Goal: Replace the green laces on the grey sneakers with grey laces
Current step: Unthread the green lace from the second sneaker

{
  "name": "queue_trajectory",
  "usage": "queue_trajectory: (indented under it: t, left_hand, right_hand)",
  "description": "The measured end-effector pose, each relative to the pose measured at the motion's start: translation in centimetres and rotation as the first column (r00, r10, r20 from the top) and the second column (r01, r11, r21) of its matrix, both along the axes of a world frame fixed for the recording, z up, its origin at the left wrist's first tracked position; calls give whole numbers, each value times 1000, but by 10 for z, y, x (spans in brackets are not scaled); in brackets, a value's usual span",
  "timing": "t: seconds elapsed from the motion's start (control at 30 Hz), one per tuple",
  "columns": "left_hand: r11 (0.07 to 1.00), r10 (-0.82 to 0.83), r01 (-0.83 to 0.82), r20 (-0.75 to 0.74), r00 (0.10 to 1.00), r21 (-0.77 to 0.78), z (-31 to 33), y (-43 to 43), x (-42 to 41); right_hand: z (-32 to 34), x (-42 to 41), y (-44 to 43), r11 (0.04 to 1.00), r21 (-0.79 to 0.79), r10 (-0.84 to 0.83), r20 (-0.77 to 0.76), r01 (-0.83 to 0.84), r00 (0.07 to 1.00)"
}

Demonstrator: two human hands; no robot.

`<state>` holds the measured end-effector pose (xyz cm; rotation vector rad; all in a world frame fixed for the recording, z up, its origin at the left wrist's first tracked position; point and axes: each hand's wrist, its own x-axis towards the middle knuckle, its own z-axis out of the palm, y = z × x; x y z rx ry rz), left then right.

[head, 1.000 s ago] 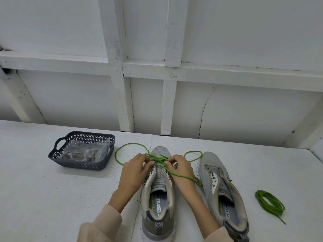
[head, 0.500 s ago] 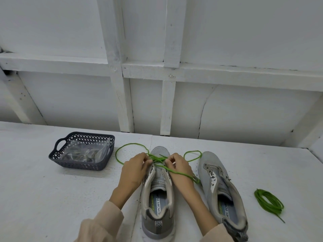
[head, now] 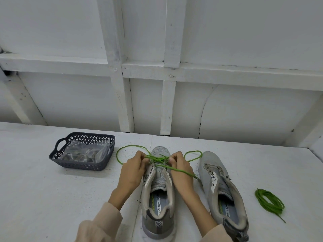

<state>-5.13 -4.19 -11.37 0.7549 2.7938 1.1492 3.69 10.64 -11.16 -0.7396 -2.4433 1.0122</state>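
Two grey sneakers stand side by side on the white table. The left sneaker (head: 158,194) still carries a green lace (head: 158,158) across its lowest eyelets, with loose loops trailing to either side. My left hand (head: 133,170) pinches the lace at the left eyelet row. My right hand (head: 181,169) pinches it at the right row, and one strand runs over the back of this hand. The right sneaker (head: 222,187) has bare eyelets. A coiled green lace (head: 269,201) lies to its right.
A dark plastic basket (head: 83,165) holding clear bags with greyish contents sits at the left of the table (head: 43,198). A white framed wall (head: 167,102) rises directly behind the table. The table's right edge (head: 316,154) is close to the coiled lace.
Both hands stay at the toe end of the left sneaker, with small finger movements on the green lace. The loops beside the shoe have barely shifted.
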Motion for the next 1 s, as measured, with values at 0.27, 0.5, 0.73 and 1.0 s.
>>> queue_trajectory:
  t: [0.27,0.5,0.73,1.0]
  left_hand:
    - [1000,6,-6,6,1000,-6,-1,-1,2]
    - [1000,-24,24,20,1000,18,-1,-1,5]
    - [982,122,-141,146,982,128,-4,2,5]
    - [983,136,-148,110,985,111,-5,3,4]
  right_hand:
    - [-2,-2,3,998,-57,12,-37,-14,999]
    - [-8,-3,5,994,-79,67,-54,-72,996]
    - [-13,-2,4,944,-331,-91,-238,7,967]
    - [-22,-5,8,913,-406,-98,-275,-23,956]
